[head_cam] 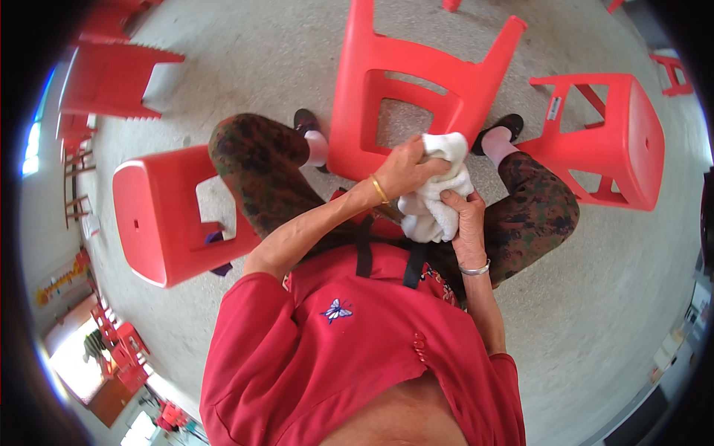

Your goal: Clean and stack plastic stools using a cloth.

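A bunched white terry cloth is held in both hands over my lap. My left hand, with a gold bracelet at its wrist, grips the cloth's upper left part. Lower on the right side, my right hand pinches it between thumb and fingers; a silver bracelet circles that wrist. Just beyond the cloth, a red plastic stool is between my feet, its legs pointing away from me. The cloth hides part of its near end. A narrow brownish thing shows beside the cloth, too covered to identify.
Red plastic stools stand close on my left and right. A purple thing lies by the left stool. Another red stool is at far left, with several red stools along the wall. The floor is grey.
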`<state>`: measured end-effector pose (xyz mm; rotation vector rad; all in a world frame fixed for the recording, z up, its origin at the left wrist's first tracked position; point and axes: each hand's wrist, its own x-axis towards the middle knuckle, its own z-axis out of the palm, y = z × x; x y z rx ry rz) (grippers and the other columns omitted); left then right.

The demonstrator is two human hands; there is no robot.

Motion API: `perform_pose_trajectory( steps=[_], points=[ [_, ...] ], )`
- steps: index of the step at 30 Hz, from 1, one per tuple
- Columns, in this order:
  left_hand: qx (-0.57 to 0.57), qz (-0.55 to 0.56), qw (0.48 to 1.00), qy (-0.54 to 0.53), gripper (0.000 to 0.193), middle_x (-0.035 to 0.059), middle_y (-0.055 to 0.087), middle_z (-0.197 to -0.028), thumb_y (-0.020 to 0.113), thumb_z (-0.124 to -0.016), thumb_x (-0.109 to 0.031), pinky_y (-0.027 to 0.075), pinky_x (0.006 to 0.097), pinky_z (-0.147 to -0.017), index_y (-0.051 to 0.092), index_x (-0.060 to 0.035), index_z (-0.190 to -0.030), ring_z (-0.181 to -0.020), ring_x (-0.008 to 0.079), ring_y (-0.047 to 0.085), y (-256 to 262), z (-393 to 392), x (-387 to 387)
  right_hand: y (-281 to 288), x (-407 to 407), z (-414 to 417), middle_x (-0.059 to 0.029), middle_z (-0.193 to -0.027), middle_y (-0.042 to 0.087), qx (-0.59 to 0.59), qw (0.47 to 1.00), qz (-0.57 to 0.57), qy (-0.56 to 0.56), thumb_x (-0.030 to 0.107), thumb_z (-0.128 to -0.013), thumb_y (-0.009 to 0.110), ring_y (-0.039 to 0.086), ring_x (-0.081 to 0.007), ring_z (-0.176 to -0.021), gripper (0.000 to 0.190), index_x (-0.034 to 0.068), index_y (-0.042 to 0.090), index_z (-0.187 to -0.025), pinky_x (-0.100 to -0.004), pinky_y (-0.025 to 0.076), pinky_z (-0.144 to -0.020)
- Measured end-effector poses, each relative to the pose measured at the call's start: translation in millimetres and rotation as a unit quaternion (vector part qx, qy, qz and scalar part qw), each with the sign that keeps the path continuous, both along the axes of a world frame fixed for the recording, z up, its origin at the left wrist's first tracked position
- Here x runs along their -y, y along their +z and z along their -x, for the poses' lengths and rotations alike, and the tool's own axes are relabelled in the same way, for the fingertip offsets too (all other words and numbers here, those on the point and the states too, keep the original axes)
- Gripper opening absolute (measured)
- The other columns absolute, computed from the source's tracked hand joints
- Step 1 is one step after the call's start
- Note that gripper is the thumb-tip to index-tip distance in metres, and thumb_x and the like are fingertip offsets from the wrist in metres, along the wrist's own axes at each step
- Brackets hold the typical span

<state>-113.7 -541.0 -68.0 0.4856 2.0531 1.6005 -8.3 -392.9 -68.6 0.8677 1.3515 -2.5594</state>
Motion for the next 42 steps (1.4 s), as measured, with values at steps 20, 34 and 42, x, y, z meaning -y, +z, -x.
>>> perform_pose_trajectory(
  steps=[20, 34, 42],
  points=[
    [0.326, -0.117, 0.92, 0.185, 0.035, 0.0087, 0.065, -0.109, 0.059, -0.094, -0.029, 0.052, 0.0313, -0.083, 0.059, -0.0015, -0.116, -0.096, 0.017, 0.063, -42.3, 80.7, -93.2, 29.9, -121.8, 83.8, -0.0105, -0.109, 0.064, -0.138, 0.889, -0.125, -0.418, 0.004, -0.08, 0.075, 0.064, -0.0176, -0.095, 0.038, -0.004, 0.059, -0.114, -0.0304, 0.054, -0.082],
    [0.261, -0.349, 0.831, 0.344, 0.041, 0.0109, 0.06, -0.124, 0.045, -0.099, -0.032, 0.042, 0.0416, -0.102, 0.053, -0.0019, -0.125, -0.116, 0.0254, 0.056, 12.4, 95.2, -14.6, 27.2, -107.9, 77.3, -0.0109, -0.114, 0.062, -0.152, 0.907, -0.152, -0.361, 0.003, -0.085, 0.068, 0.063, -0.0192, -0.098, 0.037, -0.004, 0.056, -0.12, -0.0333, 0.056, -0.082],
    [0.328, -0.363, 0.798, 0.351, 0.043, 0.0105, 0.062, -0.121, 0.04, -0.1, -0.036, 0.043, 0.0398, -0.099, 0.055, -0.003, -0.124, -0.111, 0.0247, 0.058, -59.2, 100.2, 5.3, 20.3, -93.8, 72.3, -0.0107, -0.113, 0.063, -0.13, 0.927, -0.187, -0.298, 0.006, -0.086, 0.069, 0.064, -0.0189, -0.098, 0.035, -0.002, 0.058, -0.118, -0.0331, 0.056, -0.081]
  ],
)
